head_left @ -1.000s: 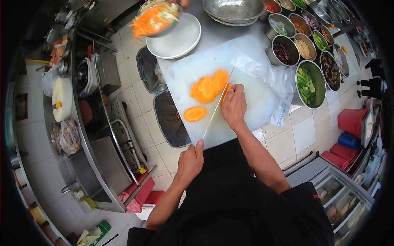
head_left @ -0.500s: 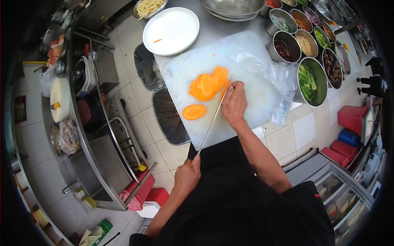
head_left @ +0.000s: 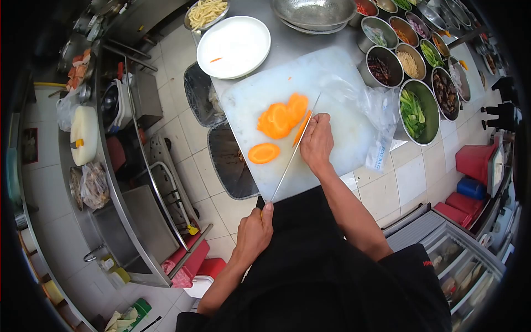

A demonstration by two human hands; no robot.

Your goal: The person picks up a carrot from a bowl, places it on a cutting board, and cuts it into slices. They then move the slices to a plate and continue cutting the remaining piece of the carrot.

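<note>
On a pale cutting board (head_left: 242, 108) set across the near end of the metal bench (head_left: 281, 44), overlapping orange carrot slices (head_left: 279, 119) lie in a loose pile left of the middle, with one oval slice (head_left: 264, 153) apart from them, nearer the left edge. A long knife (head_left: 285, 170) slants over the board, its tip pointing away from the person and its handle at the near edge. The left hand (head_left: 255, 229) is closed around that handle, thumb up along the top. A narrow piece of carrot (head_left: 299, 133) stands close along the left side of the blade. Just right of the blade, the right hand (head_left: 317, 141) rests with its fingers curled in and bunched together; what they press or hold beneath is hidden, so I cannot tell. A crumpled clear plastic bag (head_left: 380, 135) covers part of the board's right side. Beyond the board's far left corner sits a white plate (head_left: 243, 41) bearing a small orange sliver (head_left: 215, 60), and a bowl of pale strips (head_left: 207, 15) is behind it. A metal colander (head_left: 315, 12) stands further right, and a metal pot of green vegetables (head_left: 412, 113) is near the board's right side.
</note>
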